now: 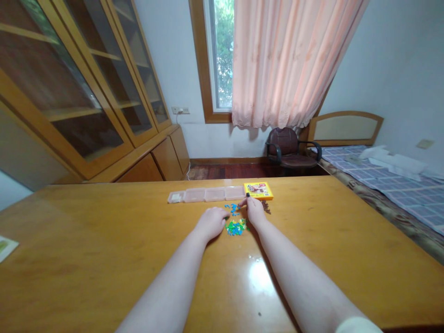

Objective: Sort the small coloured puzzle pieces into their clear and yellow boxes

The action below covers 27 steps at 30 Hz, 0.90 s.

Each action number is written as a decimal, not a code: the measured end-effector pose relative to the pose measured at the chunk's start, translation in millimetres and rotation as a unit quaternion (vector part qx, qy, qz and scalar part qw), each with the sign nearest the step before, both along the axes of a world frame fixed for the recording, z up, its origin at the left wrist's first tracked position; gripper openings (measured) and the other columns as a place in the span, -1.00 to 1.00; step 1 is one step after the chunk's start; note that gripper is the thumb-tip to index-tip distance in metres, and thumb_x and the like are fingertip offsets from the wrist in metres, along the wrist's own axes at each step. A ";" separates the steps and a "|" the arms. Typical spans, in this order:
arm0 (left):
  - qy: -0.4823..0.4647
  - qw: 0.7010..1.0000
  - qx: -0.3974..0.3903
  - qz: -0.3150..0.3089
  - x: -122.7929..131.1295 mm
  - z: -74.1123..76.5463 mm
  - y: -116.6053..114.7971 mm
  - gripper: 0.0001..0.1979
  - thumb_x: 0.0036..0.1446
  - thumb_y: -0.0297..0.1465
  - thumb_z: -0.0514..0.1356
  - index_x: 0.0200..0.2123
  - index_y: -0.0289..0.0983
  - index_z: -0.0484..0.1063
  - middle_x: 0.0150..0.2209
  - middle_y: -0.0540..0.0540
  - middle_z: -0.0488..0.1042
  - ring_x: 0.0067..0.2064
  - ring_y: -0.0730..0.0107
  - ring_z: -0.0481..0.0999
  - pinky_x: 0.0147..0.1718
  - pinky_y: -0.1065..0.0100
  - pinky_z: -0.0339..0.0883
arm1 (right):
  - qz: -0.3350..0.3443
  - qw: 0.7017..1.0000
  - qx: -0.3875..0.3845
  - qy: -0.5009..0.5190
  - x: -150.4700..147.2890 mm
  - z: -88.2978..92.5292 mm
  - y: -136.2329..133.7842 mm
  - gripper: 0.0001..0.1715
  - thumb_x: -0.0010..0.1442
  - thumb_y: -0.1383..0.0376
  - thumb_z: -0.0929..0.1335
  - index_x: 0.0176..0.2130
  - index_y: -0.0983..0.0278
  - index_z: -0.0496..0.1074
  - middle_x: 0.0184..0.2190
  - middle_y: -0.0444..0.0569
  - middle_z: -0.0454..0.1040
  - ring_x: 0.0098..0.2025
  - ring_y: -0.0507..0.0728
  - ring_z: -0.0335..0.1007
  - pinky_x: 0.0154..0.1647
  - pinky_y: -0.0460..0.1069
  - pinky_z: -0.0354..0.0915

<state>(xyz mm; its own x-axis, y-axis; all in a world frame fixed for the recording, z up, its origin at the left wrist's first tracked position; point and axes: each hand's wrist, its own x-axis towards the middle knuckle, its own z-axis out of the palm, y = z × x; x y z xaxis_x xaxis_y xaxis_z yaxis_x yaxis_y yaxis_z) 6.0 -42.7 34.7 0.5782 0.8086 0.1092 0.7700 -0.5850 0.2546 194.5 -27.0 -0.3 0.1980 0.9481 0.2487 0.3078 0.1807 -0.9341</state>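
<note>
A mixed heap of small green, blue, yellow and whitish pieces [236, 227], like tiny building bricks, lies on the wooden table. Just beyond it is a loose group of blue pieces [233, 207]. My left hand [212, 222] rests at the left of the heap with its fingers curled; a dark green spot shows by the fingertips, and what they hold is hidden. From the right, my right hand [255, 212] reaches to the blue group, its fingertips closed on a small blue piece [238, 208]. A small black spot shows on that hand's far side, too small to name.
Behind the pieces stands a row of clear plastic trays [215, 194], with a yellow box [258, 190] at its right end. Brown pieces [266, 206] lie beside my right hand. A card [7, 248] is at the table's left edge. A chair [289, 147] stands beyond the table.
</note>
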 end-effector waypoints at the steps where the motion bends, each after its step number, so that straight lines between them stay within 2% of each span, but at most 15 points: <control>1: 0.003 1.000 0.003 -0.009 2.7 1.6 -3.7 -0.67 0.03 -0.52 0.06 -0.18 -0.15 0.50 -0.17 -0.05 0.53 -0.12 0.30 0.45 -0.04 0.28 0.24 | -0.003 1.000 -0.002 0.006 -0.5 1.3 -0.5 -0.45 0.19 0.13 0.08 -0.54 0.30 0.46 -0.48 -0.02 0.52 -0.39 0.08 0.38 -0.27 -0.06 0.20; 5: -0.005 0.999 0.021 -0.024 8.6 4.8 -12.4 -0.70 0.06 -0.51 0.05 -0.21 -0.17 0.51 -0.20 -0.07 0.53 -0.13 0.30 0.44 -0.04 0.27 0.24 | -0.004 1.000 0.000 0.016 -2.7 7.5 -3.6 -0.45 0.18 0.13 0.09 -0.55 0.30 0.45 -0.52 -0.02 0.50 -0.43 0.07 0.36 -0.28 -0.06 0.21; 10: -0.024 0.996 0.031 -0.082 4.9 -1.0 -7.4 -0.65 0.04 -0.54 0.06 -0.18 -0.12 0.51 -0.14 -0.01 0.52 -0.09 0.34 0.42 -0.01 0.29 0.22 | 0.011 1.000 0.005 -0.001 -0.6 6.2 -1.9 -0.47 0.17 0.14 0.10 -0.58 0.30 0.43 -0.53 -0.01 0.50 -0.43 0.06 0.38 -0.31 -0.08 0.22; 12: -0.021 0.995 0.028 -0.088 3.7 -4.5 -4.4 -0.66 0.04 -0.53 0.06 -0.21 -0.10 0.53 -0.15 0.00 0.52 -0.10 0.33 0.42 -0.02 0.28 0.22 | 0.043 0.999 -0.001 -0.014 1.4 3.4 -0.9 -0.49 0.17 0.13 0.13 -0.62 0.29 0.40 -0.59 -0.03 0.47 -0.47 0.06 0.38 -0.34 -0.09 0.23; 15: -0.017 0.996 0.028 -0.082 2.7 -7.7 -1.2 -0.67 0.03 -0.52 0.07 -0.23 -0.09 0.54 -0.15 0.00 0.52 -0.10 0.32 0.43 -0.03 0.27 0.23 | 0.126 0.991 -0.030 -0.042 3.5 1.1 -2.1 -0.49 0.15 0.12 0.17 -0.66 0.30 0.37 -0.67 -0.06 0.42 -0.56 0.04 0.34 -0.43 -0.09 0.22; 19: -0.005 0.997 0.045 -0.055 -1.4 -6.9 2.8 -0.68 0.02 -0.53 0.07 -0.27 -0.12 0.56 -0.17 -0.03 0.53 -0.11 0.29 0.43 -0.03 0.25 0.23 | 0.204 0.972 -0.055 -0.103 3.4 5.0 -7.2 -0.53 0.13 0.15 0.22 -0.68 0.30 0.38 -0.68 -0.08 0.41 -0.59 0.02 0.32 -0.48 -0.11 0.18; 21: 0.005 0.998 0.050 -0.029 -4.9 -5.2 4.8 -0.71 0.01 -0.52 0.08 -0.32 -0.15 0.56 -0.18 -0.06 0.53 -0.12 0.27 0.44 -0.06 0.24 0.24 | 0.203 0.967 -0.065 -0.138 3.4 8.6 -9.2 -0.52 0.14 0.15 0.22 -0.68 0.29 0.38 -0.69 -0.09 0.41 -0.60 0.01 0.30 -0.49 -0.11 0.16; 24: 0.009 0.999 0.043 0.004 -8.9 -2.2 6.2 -0.76 -0.01 -0.53 0.09 -0.40 -0.21 0.56 -0.24 -0.09 0.54 -0.16 0.28 0.46 -0.09 0.25 0.26 | 0.164 0.966 -0.085 -0.178 4.7 11.9 -9.7 -0.46 0.17 0.10 0.20 -0.69 0.29 0.37 -0.74 -0.10 0.37 -0.65 0.01 0.26 -0.52 -0.10 0.12; 27: -0.012 0.999 0.036 -0.025 -8.2 -0.8 4.5 -0.73 -0.02 -0.56 0.08 -0.38 -0.19 0.56 -0.25 -0.05 0.55 -0.17 0.31 0.46 -0.09 0.27 0.26 | 0.158 0.969 -0.080 -0.170 6.2 11.2 -8.9 -0.46 0.17 0.10 0.21 -0.70 0.30 0.36 -0.73 -0.09 0.38 -0.64 0.01 0.27 -0.51 -0.10 0.14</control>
